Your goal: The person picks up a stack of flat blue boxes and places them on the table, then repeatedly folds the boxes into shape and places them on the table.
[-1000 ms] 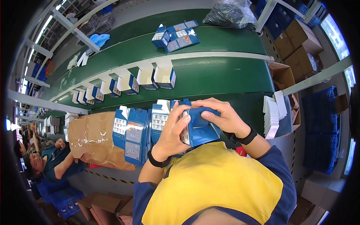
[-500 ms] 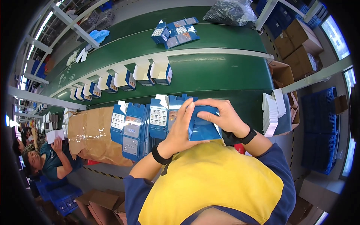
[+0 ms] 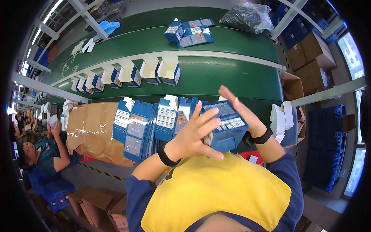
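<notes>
A blue printed carton (image 3: 228, 137), folded into a box, is held up in front of my chest between both hands. My left hand (image 3: 189, 135) grips its left side, thumb low and fingers spread over the upper corner. On the opposite side, my right hand (image 3: 249, 118) presses its palm against the carton with the fingers stretched upward. Just left of my hands, flat blue cartons (image 3: 139, 129) lie in a stack, and a second stack of flat cartons (image 3: 166, 118) sits partly behind my left wrist.
Several open blue-and-white boxes (image 3: 169, 71) line the green conveyor (image 3: 216, 77). Flattened cartons (image 3: 193, 33) and a dark plastic bag (image 3: 247, 17) lie farther back. White folded papers (image 3: 278, 121) stand at right. A brown cardboard bundle (image 3: 94, 129) lies left, near a co-worker (image 3: 44, 150).
The box has been turned over and tilted, now showing a printed face. My right hand's fingers have left its top and stretched upward; my left hand has spread across its left side.
</notes>
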Tool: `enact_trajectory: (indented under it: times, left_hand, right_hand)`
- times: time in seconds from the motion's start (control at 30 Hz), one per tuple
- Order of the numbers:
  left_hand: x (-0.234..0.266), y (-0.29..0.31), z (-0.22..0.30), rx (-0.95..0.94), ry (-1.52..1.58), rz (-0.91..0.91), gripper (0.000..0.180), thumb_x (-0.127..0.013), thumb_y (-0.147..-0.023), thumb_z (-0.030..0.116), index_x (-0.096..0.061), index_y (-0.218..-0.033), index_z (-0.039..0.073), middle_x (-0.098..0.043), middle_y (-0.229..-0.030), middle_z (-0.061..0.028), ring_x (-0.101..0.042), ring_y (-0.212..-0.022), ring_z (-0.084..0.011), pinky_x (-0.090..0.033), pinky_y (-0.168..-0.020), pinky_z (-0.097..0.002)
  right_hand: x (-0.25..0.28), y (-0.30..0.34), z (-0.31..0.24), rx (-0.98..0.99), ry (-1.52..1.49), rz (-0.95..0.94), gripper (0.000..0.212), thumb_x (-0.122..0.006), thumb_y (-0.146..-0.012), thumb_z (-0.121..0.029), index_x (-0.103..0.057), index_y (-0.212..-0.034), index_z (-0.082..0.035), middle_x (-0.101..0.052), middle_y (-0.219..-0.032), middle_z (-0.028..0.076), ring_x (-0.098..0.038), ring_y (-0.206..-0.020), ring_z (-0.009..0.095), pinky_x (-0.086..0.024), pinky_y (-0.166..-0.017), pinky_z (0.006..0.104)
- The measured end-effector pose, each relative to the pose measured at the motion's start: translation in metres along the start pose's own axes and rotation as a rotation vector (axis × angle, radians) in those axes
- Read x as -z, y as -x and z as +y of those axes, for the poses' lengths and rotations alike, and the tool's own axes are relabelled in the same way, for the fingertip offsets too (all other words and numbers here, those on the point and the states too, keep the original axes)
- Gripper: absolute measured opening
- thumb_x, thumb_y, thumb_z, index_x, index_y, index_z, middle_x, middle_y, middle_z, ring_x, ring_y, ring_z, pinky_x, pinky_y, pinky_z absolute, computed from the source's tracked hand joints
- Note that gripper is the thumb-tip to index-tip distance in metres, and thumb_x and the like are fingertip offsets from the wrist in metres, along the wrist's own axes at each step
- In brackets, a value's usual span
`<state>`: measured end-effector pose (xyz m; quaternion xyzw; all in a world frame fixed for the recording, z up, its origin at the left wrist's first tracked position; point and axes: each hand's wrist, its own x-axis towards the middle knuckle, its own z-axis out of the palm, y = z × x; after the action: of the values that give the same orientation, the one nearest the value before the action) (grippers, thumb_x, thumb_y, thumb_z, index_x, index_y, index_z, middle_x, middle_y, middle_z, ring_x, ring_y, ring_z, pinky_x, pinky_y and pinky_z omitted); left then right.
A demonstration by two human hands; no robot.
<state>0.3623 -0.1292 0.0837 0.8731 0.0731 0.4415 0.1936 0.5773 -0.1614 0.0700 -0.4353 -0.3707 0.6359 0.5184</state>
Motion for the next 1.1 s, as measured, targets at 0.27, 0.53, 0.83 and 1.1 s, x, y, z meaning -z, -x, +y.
enact_trajectory:
  times: [0.27, 0.53, 0.83, 1.1]
  left_hand:
    - [0.057, 0.073, -0.035, 0.499, -0.620, -0.121, 0.080, -0.073, -0.071, 0.032, -0.033, -0.135, 0.007, -0.040, -0.129, -0.0202, -0.039, -0.122, -0.0390, -0.035, -0.099, -0.0472]
    - [0.032, 0.117, -0.032, 1.244, -0.710, -0.280, 0.088, -0.084, -0.055, 0.031, -0.040, -0.124, 0.000, -0.048, -0.111, -0.0144, -0.047, -0.103, -0.0328, -0.042, -0.076, -0.0394]
    - [0.025, 0.102, -0.025, 1.190, -0.344, 0.185, 0.060, -0.077, -0.070, 0.021, -0.044, -0.115, 0.000, -0.052, -0.103, -0.0127, -0.048, -0.097, -0.0232, -0.039, -0.084, -0.0339]
    - [0.025, 0.037, -0.007, 0.886, 0.430, 0.689, 0.061, -0.074, -0.075, 0.031, -0.043, -0.118, 0.001, -0.054, -0.109, -0.0094, -0.051, -0.101, -0.0174, -0.040, -0.087, -0.0292]
  right_hand:
    - [-0.015, -0.107, 0.010, 0.029, 0.258, -0.136, 0.102, -0.073, -0.071, -0.017, -0.003, -0.143, -0.004, -0.041, -0.134, 0.016, -0.042, -0.123, 0.024, -0.038, -0.099, 0.0331]
    - [0.027, -0.214, 0.161, 0.221, 0.913, 0.288, 0.116, -0.078, -0.064, -0.015, 0.006, -0.142, -0.001, -0.030, -0.138, 0.023, -0.036, -0.127, 0.033, -0.035, -0.102, 0.0361]
    - [-0.041, -0.005, 0.102, -0.513, -0.273, 0.037, 0.068, -0.057, -0.089, -0.021, -0.018, -0.142, -0.003, -0.031, -0.142, 0.016, -0.034, -0.130, 0.026, -0.035, -0.099, 0.0404]
    - [-0.044, 0.012, 0.055, 0.964, 0.707, -0.420, 0.070, -0.061, -0.080, 0.007, -0.027, -0.139, -0.004, -0.036, -0.140, 0.014, -0.043, -0.123, 0.026, -0.035, -0.100, 0.0357]
